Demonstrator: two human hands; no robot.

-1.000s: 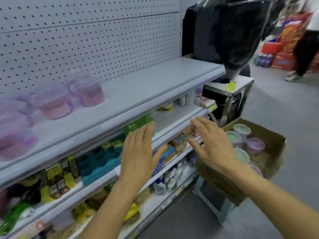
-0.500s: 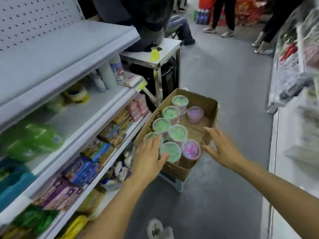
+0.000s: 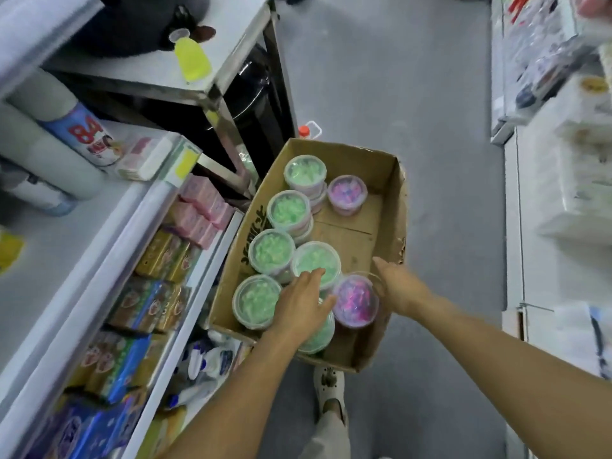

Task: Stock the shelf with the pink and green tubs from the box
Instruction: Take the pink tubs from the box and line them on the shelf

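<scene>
An open cardboard box (image 3: 395,207) stands on the floor beside the shelf (image 3: 109,246). It holds several green tubs with clear lids, among them one at the far end (image 3: 305,170) and one at the near left (image 3: 253,299). A pink tub (image 3: 347,192) sits at the far right of the box. A second pink tub (image 3: 356,301) sits at the near end. My left hand (image 3: 303,306) lies palm down over a near green tub (image 3: 318,336), fingertips on another green lid (image 3: 316,260). My right hand (image 3: 397,286) touches the right side of the near pink tub, fingers straight.
The shelf's lower levels on the left are packed with boxed goods (image 3: 149,293). A steel table (image 3: 212,84) with a yellow bottle (image 3: 192,58) stands behind the box, over a black bin (image 3: 251,104). My shoe (image 3: 328,389) is below the box. White shelving (image 3: 563,193) lines the right.
The view swung from the upper shelf down to the box. Both hands dropped from in front of the shelf into the box's near end, onto the tubs.
</scene>
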